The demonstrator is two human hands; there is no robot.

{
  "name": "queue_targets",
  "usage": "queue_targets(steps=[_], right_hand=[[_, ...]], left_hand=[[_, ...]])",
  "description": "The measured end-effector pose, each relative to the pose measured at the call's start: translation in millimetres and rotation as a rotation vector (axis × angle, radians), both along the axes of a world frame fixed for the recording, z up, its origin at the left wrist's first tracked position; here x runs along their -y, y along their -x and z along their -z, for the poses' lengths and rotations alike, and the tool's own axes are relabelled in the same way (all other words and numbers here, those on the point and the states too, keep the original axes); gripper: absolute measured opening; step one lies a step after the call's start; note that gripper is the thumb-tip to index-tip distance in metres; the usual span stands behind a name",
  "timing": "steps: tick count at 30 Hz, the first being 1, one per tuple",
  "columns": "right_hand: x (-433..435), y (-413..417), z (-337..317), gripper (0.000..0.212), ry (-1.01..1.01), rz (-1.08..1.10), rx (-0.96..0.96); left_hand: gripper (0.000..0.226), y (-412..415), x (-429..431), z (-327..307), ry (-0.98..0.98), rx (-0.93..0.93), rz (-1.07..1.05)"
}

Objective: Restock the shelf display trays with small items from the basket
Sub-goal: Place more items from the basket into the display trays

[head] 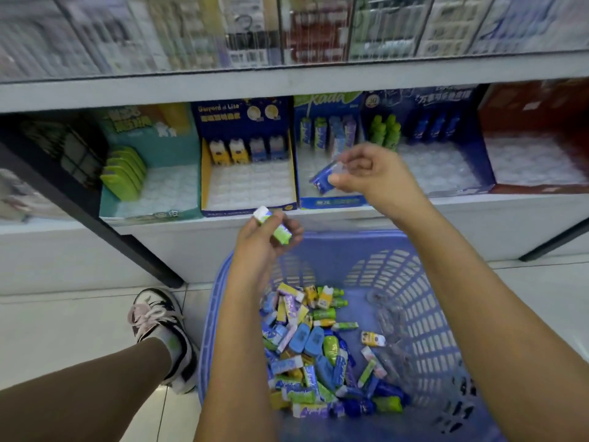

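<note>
- Left hand (267, 242): fingers curled round a small green-and-white box (274, 226), held above the far rim of the basket.
- Right hand (374, 173): fingers curled, positioned over the blue display tray (331, 203).
- Blue packet (322, 179): at the right fingertips, blurred; gripped or free cannot be determined.
- Blue plastic basket (401, 282): on the floor below the shelf (191, 90), containing loose small items (314, 352).
</note>
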State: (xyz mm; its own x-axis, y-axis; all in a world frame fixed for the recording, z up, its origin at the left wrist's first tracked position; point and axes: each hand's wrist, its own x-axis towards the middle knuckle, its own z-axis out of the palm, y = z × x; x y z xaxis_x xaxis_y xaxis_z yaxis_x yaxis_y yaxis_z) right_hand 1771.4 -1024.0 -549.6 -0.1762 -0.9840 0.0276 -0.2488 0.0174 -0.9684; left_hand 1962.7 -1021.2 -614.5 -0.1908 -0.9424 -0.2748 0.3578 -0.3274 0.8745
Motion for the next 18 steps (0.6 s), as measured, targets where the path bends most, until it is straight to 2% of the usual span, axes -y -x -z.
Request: queue_targets(steps=[2, 4, 7, 9, 13, 18], right_hand=[[25.7, -15.8, -11.0, 0.026, 0.126, 0.074, -0.225], [52.5, -33.0, -17.2, 0.024, 0.195, 0.045, -0.409], [87.7, -55.4, -15.5, 0.024, 0.182, -0.044, -0.695], [101.7, -63.2, -11.8, 0.025, 0.122, -0.104, -0.839], [112.8, -66.2, -12.4, 0.021, 0.067, -0.185, -1.017], [117.2, -64.0, -9.2, 0.024, 0.059, -0.186, -1.000]], left_hand=[[0.022, -7.7, 2.0, -11.7, 0.016, -0.021, -0.073], [0.036, -15.4, 4.0, -16.8, -0.031, -0.069, -0.111], [0.056, -23.2, 6.4, -19.1, -0.136, -0.258, -0.084], [0.056, -26.9, 7.0, -18.1, -0.157, -0.348, -0.059], [0.044, -30.2, 9.3, -13.8, -0.149, -0.431, -0.044], [0.040, -32.4, 11.9, -12.0, -0.153, -0.479, -0.028]])
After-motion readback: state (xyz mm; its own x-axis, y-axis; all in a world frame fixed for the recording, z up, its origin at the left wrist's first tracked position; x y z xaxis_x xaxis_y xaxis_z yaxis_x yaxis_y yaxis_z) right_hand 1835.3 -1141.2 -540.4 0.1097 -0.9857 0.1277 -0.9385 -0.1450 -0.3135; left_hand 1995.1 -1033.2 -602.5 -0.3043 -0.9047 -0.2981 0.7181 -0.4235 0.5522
